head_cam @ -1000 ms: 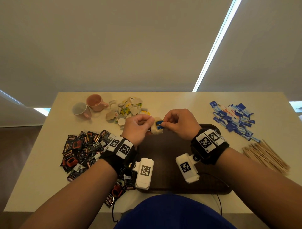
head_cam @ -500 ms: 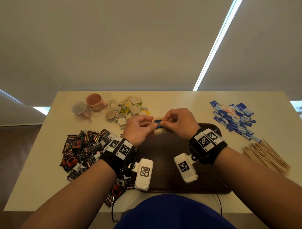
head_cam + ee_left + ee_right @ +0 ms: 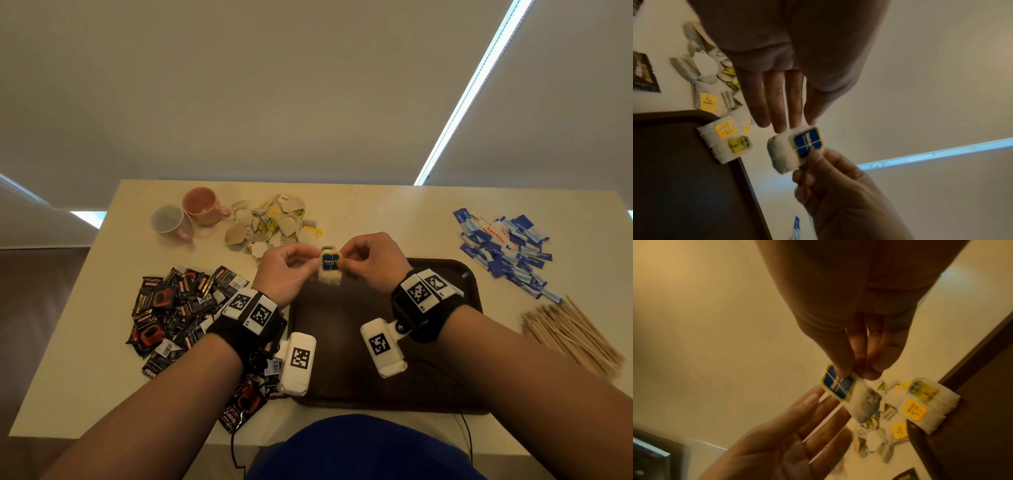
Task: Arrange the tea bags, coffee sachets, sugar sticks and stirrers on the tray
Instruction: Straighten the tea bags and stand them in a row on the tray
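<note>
A white tea bag with a blue tag (image 3: 330, 269) hangs above the far left corner of the dark brown tray (image 3: 339, 329). My right hand (image 3: 363, 260) pinches its tag between thumb and fingers (image 3: 840, 368). The straight fingers (image 3: 781, 113) of my left hand (image 3: 291, 274) touch the bag's (image 3: 784, 154) other side. Two tea bags with yellow tags (image 3: 725, 141) lie side by side on the tray's corner (image 3: 925, 402); in the head view my hands mostly hide them.
On the table are a loose pile of tea bags (image 3: 270, 222) behind the tray, coffee sachets (image 3: 178, 308) on the left, blue sugar sticks (image 3: 503, 246) at the far right and wooden stirrers (image 3: 572, 332) on the right. Two mugs (image 3: 202, 205) stand at the far left.
Both hands stayed over the tray's far edge. The tea bag was turned between the fingers, so its blue tag now faces me, centred on the bag.
</note>
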The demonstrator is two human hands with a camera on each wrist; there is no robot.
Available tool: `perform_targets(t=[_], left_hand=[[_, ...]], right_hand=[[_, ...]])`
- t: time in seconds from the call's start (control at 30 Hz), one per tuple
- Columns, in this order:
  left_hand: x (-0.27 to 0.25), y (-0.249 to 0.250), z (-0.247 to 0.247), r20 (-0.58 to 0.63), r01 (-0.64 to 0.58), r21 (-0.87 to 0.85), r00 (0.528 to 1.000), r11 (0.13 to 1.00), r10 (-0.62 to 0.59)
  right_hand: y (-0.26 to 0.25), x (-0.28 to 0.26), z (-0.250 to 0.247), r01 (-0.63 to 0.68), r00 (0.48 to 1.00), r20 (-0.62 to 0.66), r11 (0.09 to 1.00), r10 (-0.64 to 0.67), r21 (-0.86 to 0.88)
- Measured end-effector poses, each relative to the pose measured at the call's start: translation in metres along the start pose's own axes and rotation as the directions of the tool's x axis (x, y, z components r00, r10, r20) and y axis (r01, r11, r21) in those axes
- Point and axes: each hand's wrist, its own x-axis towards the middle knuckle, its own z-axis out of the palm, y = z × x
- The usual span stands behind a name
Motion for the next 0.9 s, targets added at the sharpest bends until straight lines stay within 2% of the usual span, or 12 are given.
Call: perform_targets(t=[0.13,0.27,0.4,0.63,0.9], left_hand=[[0.01,-0.008,-0.018,-0.02,0.087,0.013,0.996,0.996,-0.087],[0.019,-0.019,-0.032,-0.022,0.219,0.017,0.976,0.976,-0.218],[0.03,-0.028,-0.042,-0.001,0.265,0.013,0.964,0.964,-0.265],[0.043,-0.043,-0.057,-0.002,0.281,0.036,0.96,0.959,-0.281],[0.053,-0.049,-0.062,-0.006,0.292,0.067,0.956,0.954,-0.293]], right_hand=[[0.02,0.025,0.019,-0.15,0.989,-0.008,0.988,0.15,-0.037],[0.037,0.044,0.043,-0.302,0.953,0.021,0.953,0.302,-0.009],[0.049,0.062,0.067,-0.383,0.922,0.036,0.922,0.386,-0.063],[0.056,0.084,0.098,-0.363,0.932,-0.015,0.926,0.363,-0.108],[0.072,0.086,0.088,-0.369,0.927,-0.124,0.921,0.354,-0.127]])
